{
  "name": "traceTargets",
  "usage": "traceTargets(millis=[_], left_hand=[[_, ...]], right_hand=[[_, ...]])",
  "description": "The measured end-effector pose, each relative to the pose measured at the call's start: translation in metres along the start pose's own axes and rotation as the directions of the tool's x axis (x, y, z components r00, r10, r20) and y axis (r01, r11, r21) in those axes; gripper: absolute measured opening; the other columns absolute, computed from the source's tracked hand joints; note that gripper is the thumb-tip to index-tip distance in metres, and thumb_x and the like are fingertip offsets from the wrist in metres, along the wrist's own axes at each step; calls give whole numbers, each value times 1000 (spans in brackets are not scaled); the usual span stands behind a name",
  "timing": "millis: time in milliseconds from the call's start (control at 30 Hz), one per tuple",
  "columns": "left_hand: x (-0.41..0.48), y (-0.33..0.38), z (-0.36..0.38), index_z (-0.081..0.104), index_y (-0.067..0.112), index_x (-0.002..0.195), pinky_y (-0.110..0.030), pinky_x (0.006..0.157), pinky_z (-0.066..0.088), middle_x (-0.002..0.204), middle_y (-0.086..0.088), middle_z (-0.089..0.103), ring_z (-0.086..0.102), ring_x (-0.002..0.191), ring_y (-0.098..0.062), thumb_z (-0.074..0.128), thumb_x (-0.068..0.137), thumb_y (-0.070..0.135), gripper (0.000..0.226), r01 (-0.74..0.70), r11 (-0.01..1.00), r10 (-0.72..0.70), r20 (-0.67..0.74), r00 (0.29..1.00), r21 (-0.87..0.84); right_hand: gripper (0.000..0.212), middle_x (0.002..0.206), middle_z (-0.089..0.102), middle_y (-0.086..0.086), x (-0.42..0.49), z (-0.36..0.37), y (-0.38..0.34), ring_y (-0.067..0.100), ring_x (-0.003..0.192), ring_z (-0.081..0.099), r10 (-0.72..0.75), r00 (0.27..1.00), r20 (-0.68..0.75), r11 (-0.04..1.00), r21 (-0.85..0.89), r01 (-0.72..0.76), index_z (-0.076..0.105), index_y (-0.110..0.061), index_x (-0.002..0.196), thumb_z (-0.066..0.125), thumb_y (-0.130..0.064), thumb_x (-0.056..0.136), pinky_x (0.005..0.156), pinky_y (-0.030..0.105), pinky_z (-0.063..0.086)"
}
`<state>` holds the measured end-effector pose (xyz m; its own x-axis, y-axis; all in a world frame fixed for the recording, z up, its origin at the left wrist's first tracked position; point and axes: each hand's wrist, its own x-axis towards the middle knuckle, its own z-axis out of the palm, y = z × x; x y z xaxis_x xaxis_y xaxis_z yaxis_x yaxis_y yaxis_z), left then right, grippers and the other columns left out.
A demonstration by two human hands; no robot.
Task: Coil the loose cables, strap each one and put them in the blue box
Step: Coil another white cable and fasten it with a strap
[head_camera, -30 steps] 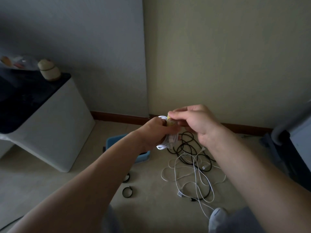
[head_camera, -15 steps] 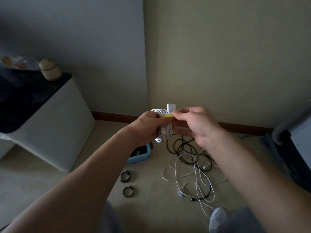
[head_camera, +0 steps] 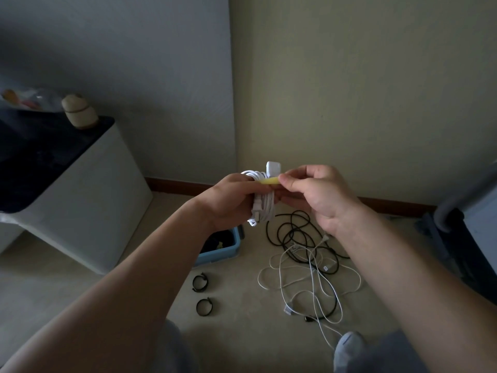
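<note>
Bare floor [head_camera: 242,319] by the wall carries the box [head_camera: 224,251] and tangled loose cables [head_camera: 304,265]; above them the left grip [head_camera: 231,200] is curled round a white coil [head_camera: 265,207] while the right grip [head_camera: 317,195] pinches the free end of the strap [head_camera: 269,181]. If that pinch slips, or the strap closes slack, the turns could spring apart and the plug end flop out, forcing a recoil before boxing

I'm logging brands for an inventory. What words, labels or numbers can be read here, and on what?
None can be read.
On the white plug of the coiled white cable: no marking shows.
On the packet atop the cabinet: coloured print, too blurred to read.
On the blue box and yellow strap: no label shows.
</note>
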<state>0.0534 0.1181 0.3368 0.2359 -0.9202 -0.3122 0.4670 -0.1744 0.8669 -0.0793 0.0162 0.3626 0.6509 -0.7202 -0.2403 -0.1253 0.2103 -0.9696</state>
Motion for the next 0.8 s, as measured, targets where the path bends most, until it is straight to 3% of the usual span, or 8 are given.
traceTargets(millis=[333, 500, 700, 800], left_hand=[[-2, 3, 0, 60, -8, 108, -38, 85, 49, 97, -18, 65, 66, 87, -24, 45, 87, 7, 30, 16, 993, -7, 74, 997, -120], [-3, 6, 3, 58, -5, 104, -34, 76, 54, 90, -15, 62, 65, 77, -21, 43, 87, 8, 27, 28, 982, -11, 89, 996, -189], [-2, 6, 4, 59, -4, 108, -35, 84, 49, 96, -16, 61, 62, 84, -22, 46, 86, 10, 29, 28, 976, -1, 125, 992, -216], [-3, 5, 5, 68, -1, 101, -37, 85, 50, 95, -14, 64, 66, 84, -21, 49, 85, 10, 27, 32, 981, 3, 180, 984, -191]], right_hand=[[16, 86, 74, 11, -4, 1, -5, 23, 75, 74, -64, 998, 29, 998, -22, 64, 65, -12, 77, 74, -1, 86, 61, 34, 59], [14, 76, 75, 11, -2, -1, -8, 25, 69, 73, -50, 999, 12, 999, -6, 50, 65, -10, 80, 72, -1, 87, 61, 38, 60], [13, 67, 73, 1, -2, -4, -9, 10, 59, 71, -77, 997, -33, 994, -82, 74, 66, -11, 79, 74, -5, 87, 47, 24, 53], [13, 75, 71, 3, 0, -5, -7, 12, 66, 70, -135, 987, -87, 970, -217, 113, 68, -13, 77, 77, -10, 86, 48, 25, 53]])
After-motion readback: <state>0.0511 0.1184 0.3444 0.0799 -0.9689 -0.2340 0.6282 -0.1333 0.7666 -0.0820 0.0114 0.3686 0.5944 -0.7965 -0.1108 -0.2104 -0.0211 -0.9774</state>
